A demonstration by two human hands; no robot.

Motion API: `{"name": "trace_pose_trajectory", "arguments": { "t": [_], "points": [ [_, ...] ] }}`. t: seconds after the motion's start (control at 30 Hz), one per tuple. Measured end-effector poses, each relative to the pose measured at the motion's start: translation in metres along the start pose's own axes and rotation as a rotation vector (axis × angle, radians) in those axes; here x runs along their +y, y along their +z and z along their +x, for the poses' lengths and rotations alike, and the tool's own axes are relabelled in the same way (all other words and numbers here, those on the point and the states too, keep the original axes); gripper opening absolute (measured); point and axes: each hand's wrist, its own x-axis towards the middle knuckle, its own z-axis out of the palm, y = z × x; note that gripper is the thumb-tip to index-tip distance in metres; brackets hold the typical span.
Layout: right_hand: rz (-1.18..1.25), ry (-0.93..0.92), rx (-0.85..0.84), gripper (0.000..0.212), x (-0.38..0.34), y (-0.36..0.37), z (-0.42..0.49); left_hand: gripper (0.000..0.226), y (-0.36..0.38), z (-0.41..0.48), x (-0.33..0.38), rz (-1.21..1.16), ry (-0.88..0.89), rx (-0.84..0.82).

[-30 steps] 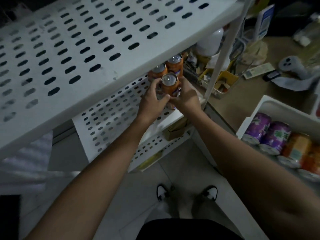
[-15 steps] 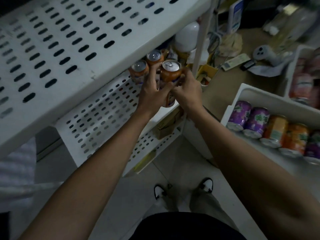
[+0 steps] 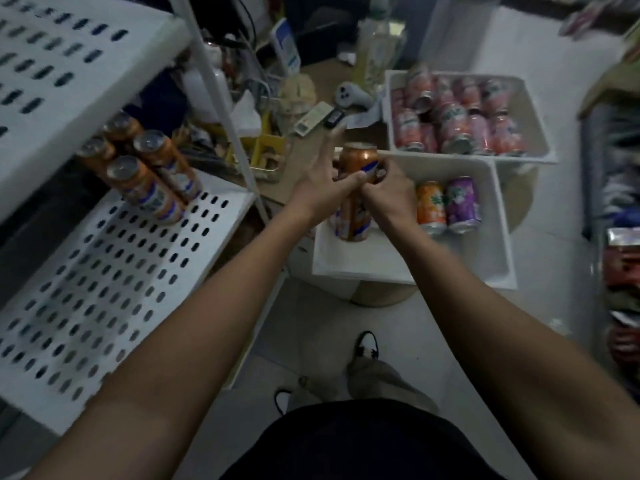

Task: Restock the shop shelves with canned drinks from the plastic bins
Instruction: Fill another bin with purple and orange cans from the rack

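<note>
The orange can (image 3: 354, 216) stands upright at the left end of the near bin (image 3: 408, 271), a white plastic tub on a low stand to the right of the shelf unit; both hands meet at the upper half of this can. The right hand (image 3: 389, 192) wraps the can from the right, fingers curled round its body just below the top rim. The left hand (image 3: 323, 188) is spread, its fingers straight and pointing to the far side past the can, the thumb laid flat against the near face of the can; it presses rather than grips. Two more cans, one orange (image 3: 430, 207) and one purple (image 3: 462, 204), lie side by side in the same bin, to the right of the hands. The far bin (image 3: 547, 156), just beyond the near one, holds a pile of pink cans (image 3: 460, 123). On the left, four shelved cans (image 3: 149, 174) stand grouped at the far end of the perforated middle shelf (image 3: 104, 271), under the top shelf (image 3: 52, 84).
</note>
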Motion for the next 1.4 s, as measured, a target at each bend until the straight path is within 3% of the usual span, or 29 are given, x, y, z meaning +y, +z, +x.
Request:
{"name": "trace_pose_trajectory", "arguments": {
  "t": [0.1,0.3,0.53,0.63,0.73,0.83,1.03,1.23,1.4],
  "points": [
    [0.014,0.056,-0.072,0.04,0.029,0.002,-0.004,0.061,0.02,-0.003,-0.015,0.139,-0.082,-0.085],
    [0.003,0.149,-0.219,0.036,0.06,0.031,-0.006,0.059,0.028,-0.008,-0.041,0.418,-0.145,-0.064],
    [-0.118,0.095,-0.246,0.032,0.057,0.046,0.001,0.06,0.016,-0.022,-0.064,0.3,-0.229,-0.041],
    [-0.089,0.094,-0.273,0.036,0.057,0.043,0.001,0.056,0.012,-0.026,-0.072,0.215,-0.248,0.062],
    [-0.079,0.109,-0.159,0.049,0.052,0.041,0.005,0.051,-0.002,-0.028,-0.072,0.19,-0.272,0.22],
    [-0.006,0.023,0.014,0.048,0.035,0.046,0.01,0.048,-0.027,-0.028,-0.07,0.269,-0.232,0.34],
    [-0.137,-0.227,0.058,0.05,-0.02,0.078,0.013,0.05,-0.077,-0.03,-0.073,0.288,-0.208,0.423],
    [0.079,-0.299,-0.15,0.044,-0.061,0.119,0.001,0.049,-0.111,-0.053,-0.09,0.244,-0.272,0.498],
    [0.141,-0.327,-0.411,0.06,-0.092,0.15,-0.011,0.046,-0.138,-0.073,-0.102,0.243,-0.322,0.589]
  ]
}}
